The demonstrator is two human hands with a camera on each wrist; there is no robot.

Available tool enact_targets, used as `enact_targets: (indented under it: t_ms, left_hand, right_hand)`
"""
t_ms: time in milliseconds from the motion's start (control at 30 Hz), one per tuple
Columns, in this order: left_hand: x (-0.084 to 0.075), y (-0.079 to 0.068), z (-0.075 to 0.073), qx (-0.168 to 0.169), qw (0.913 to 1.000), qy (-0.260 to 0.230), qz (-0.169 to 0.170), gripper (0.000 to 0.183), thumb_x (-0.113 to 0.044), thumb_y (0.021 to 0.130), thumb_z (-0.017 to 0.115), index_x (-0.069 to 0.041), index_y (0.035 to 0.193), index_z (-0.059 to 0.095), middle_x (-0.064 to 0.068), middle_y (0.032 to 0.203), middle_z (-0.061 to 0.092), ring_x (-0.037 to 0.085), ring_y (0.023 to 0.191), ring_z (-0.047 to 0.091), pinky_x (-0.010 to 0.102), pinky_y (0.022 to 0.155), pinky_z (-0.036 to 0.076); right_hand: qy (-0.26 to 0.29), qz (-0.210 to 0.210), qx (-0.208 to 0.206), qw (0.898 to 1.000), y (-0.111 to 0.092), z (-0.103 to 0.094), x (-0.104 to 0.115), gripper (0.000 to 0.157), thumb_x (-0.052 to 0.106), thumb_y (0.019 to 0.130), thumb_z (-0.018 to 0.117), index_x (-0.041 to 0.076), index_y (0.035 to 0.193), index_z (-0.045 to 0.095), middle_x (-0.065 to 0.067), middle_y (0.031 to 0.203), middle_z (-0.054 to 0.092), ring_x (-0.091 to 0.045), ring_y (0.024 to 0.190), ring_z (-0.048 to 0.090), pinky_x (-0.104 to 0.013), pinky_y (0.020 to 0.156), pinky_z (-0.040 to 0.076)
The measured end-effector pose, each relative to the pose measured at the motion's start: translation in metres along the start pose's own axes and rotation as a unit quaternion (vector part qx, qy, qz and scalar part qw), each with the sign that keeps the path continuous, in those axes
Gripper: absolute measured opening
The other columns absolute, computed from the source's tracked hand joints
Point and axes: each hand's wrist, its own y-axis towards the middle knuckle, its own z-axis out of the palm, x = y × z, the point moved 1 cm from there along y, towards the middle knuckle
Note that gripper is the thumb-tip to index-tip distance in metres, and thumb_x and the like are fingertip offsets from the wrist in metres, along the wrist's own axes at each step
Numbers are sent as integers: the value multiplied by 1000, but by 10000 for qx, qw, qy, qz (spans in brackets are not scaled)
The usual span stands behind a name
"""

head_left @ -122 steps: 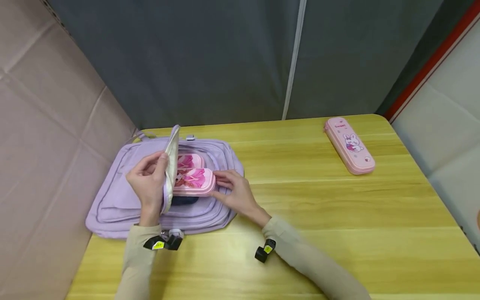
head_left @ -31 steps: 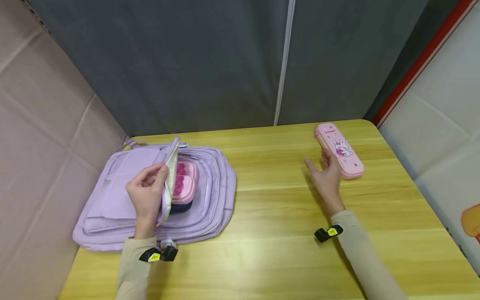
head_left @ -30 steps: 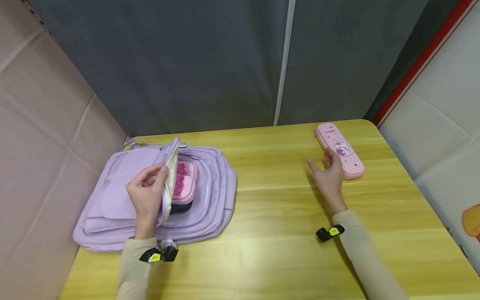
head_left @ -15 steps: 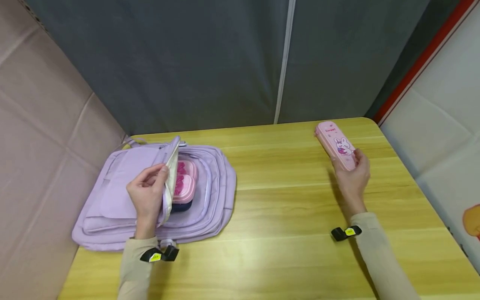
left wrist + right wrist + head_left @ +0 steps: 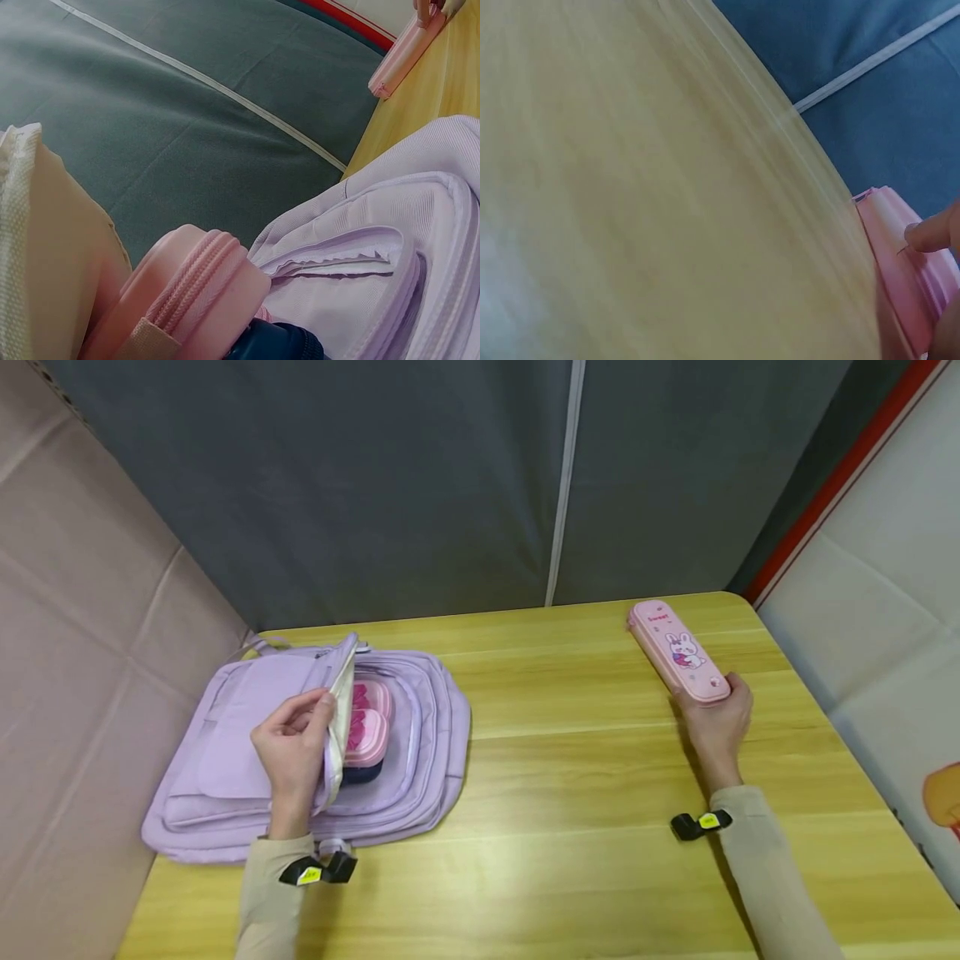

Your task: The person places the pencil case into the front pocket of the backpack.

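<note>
On the left lies a lavender backpack (image 5: 232, 768) with its front pocket unzipped. My left hand (image 5: 291, 747) pinches the edge of the pocket flap (image 5: 342, 718) and holds it raised. Under that flap two pink pencil cases (image 5: 369, 739) with a picture lid sit side by side, partly hidden, above a dark blue item (image 5: 363, 773). At the far right my right hand (image 5: 717, 727) grips the near end of a pink pencil case (image 5: 675, 647) with a bunny and "Sweet" on its lid. The right wrist view shows a finger along the side of this case (image 5: 900, 262).
A yellow wood-grain table (image 5: 540, 777) carries everything. Behind it hangs a dark grey curtain (image 5: 375, 485), with a pale quilted wall (image 5: 82, 693) at the left and a white panel (image 5: 892, 610) at the right.
My right hand has let go of the picture-lid case, now further under the flap, and moved right to grip the bunny pencil case. My left hand keeps holding the flap.
</note>
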Motion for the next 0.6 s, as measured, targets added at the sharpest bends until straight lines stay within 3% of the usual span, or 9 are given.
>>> enact_targets:
  t_ms: [300, 600]
  left_hand:
    - [0, -2, -1, 7, 9999, 117, 79, 15, -3, 87, 74, 10, 95, 76, -17, 68, 70, -4, 49, 57, 10, 46, 43]
    - [-1, 0, -1, -2, 9998, 182, 87, 15, -2, 87, 74, 10, 97, 76, -18, 70, 70, -5, 51, 58, 9, 48, 44]
  right_hand:
    - [66, 223, 147, 9996, 1, 5, -8, 89, 23, 82, 80, 1, 152, 31, -22, 152, 38, -34, 139, 39, -44, 123, 27]
    - [379, 435, -275, 9980, -2, 12, -8, 79, 29, 82, 81, 6, 147, 43, -15, 145, 47, -25, 132, 45, -34, 119, 31]
